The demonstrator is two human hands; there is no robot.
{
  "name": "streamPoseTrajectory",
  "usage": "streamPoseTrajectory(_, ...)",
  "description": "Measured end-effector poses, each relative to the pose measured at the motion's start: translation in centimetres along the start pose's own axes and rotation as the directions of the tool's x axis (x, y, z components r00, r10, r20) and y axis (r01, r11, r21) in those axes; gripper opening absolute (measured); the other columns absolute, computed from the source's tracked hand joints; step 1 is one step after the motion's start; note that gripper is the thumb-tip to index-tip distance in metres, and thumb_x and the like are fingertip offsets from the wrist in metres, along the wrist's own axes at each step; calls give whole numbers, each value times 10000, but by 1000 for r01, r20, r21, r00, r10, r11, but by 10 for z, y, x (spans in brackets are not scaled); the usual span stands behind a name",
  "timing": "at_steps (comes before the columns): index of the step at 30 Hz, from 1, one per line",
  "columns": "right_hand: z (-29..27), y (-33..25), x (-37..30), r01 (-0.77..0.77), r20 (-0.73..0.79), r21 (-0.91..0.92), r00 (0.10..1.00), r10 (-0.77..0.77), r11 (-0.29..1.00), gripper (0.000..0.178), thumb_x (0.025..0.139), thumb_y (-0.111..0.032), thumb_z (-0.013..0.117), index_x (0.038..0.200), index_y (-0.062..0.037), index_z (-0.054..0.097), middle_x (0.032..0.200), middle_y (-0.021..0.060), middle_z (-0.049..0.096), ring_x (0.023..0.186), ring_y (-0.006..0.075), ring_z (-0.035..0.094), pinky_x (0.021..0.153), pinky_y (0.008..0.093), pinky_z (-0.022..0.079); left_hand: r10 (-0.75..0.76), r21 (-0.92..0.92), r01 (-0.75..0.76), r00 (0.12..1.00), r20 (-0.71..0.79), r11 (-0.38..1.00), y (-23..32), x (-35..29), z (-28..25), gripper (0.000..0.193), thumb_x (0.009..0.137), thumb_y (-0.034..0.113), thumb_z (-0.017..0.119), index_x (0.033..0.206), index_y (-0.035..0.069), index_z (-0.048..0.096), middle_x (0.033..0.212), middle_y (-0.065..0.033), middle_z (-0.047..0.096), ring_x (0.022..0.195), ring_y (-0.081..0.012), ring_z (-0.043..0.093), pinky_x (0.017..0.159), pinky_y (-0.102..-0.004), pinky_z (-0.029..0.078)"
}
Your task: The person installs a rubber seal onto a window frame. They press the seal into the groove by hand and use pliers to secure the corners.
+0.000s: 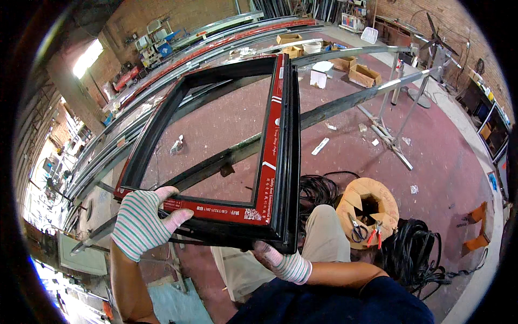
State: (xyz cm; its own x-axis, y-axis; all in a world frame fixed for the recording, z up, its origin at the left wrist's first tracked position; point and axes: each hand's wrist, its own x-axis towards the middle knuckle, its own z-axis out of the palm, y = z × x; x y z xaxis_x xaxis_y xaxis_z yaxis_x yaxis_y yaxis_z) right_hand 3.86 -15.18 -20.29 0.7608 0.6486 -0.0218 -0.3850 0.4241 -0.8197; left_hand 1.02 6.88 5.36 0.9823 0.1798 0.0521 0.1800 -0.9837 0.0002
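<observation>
A black rectangular window frame (pixel 293 162) with red printed film on its face is held up, tilted, in front of me. My left hand (pixel 141 221), in a white glove with green stripes, grips its near left corner, the thumb and a finger over the red face. Under the near right corner, my right hand (pixel 283 263) in a matching glove holds the frame from below; most of its fingers are hidden behind the frame. The frame is above two long metal rails of a stand (pixel 345 105), seen partly through its opening.
To the right, a round cardboard spool (pixel 372 197) carries scissors (pixel 358 230) and red-handled pliers (pixel 374 235). Black rubber strip (pixel 413 254) lies coiled beside it. Long metal profiles (pixel 216 40) are stacked at the far left. Cardboard boxes (pixel 365 75) stand on the reddish floor.
</observation>
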Motion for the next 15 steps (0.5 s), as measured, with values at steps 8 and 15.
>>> streamPoseTrajectory(8,-64,-64,13,77,63,23,995,-78,997,371,977,-302,626,1248,-50,658,1158,43,689,1007,187,628,927,358,509,58,-32,-58,998,7,998,52,11,0,635,799,573,724,1051,-10,716,756,-237,685,737,-383,709,678,-423,551)
streamPoseTrajectory(15,-113,-79,10,90,-79,172,994,-78,981,344,925,-235,670,1221,-62,656,1155,44,695,1025,164,645,909,347,519,151,-253,-201,967,-203,946,89,17,24,485,861,344,737,1193,-7,690,923,-225,737,872,-347,745,781,-374,580)
